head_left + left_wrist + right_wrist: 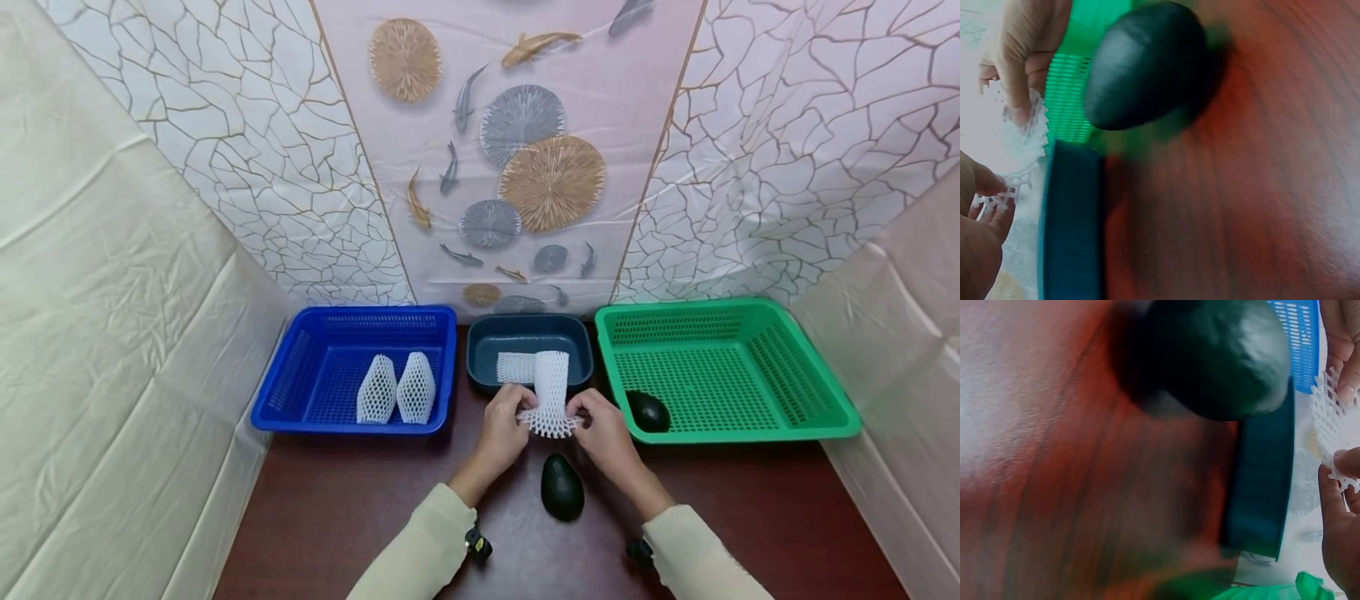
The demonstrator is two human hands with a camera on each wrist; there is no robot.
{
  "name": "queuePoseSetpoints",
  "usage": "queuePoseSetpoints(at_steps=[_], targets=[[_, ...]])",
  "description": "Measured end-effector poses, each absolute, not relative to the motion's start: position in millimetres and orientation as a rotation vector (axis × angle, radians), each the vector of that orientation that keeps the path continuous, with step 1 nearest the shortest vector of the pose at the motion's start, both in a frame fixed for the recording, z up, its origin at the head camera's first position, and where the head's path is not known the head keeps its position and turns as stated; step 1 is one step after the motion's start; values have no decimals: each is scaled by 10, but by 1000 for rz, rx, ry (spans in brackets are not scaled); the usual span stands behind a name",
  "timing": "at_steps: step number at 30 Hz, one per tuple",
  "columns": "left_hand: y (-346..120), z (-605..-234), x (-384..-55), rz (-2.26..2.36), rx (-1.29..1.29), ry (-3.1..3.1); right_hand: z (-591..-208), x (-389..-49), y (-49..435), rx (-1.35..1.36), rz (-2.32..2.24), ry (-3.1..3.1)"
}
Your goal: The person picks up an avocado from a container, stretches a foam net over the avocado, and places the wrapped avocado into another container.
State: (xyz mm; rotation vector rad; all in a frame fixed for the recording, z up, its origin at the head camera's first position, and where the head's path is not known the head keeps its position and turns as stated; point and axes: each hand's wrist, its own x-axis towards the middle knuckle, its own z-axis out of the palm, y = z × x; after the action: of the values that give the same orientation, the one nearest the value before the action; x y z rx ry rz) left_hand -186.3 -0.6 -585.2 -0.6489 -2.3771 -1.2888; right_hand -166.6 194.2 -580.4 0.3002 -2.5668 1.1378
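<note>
Both hands pinch the flared lower edge of a white foam net sleeve (552, 383), one on each side. My left hand (504, 427) grips its left edge and my right hand (604, 433) its right edge, so the mouth spreads wide toward me. Just below it on the table lies a dark green avocado (562, 488), untouched by either hand. In the left wrist view the avocado (1147, 65) looms large beside the stretched net mouth (1022, 140). The right wrist view shows the avocado (1219, 356) close up, with the net (1335, 425) between finger and thumb.
A dark teal tray (480, 337) behind the hands holds another flat foam net (515, 367). To the left, a blue basket (300, 367) contains two net-wrapped fruits (377, 390). At right, a green basket (750, 433) has one avocado (648, 412) in its near left corner.
</note>
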Motion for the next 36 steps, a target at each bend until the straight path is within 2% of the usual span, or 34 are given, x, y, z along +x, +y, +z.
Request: queuePoseSetpoints(at_steps=[21,36], targets=[[-16,-6321,-1826,-1055,-868,-2389,-6163,-1696,2042,471,971,-2595],[-36,-6433,-1807,-917,-923,-2556,-6285,-1709,2046,505,941,-2642]])
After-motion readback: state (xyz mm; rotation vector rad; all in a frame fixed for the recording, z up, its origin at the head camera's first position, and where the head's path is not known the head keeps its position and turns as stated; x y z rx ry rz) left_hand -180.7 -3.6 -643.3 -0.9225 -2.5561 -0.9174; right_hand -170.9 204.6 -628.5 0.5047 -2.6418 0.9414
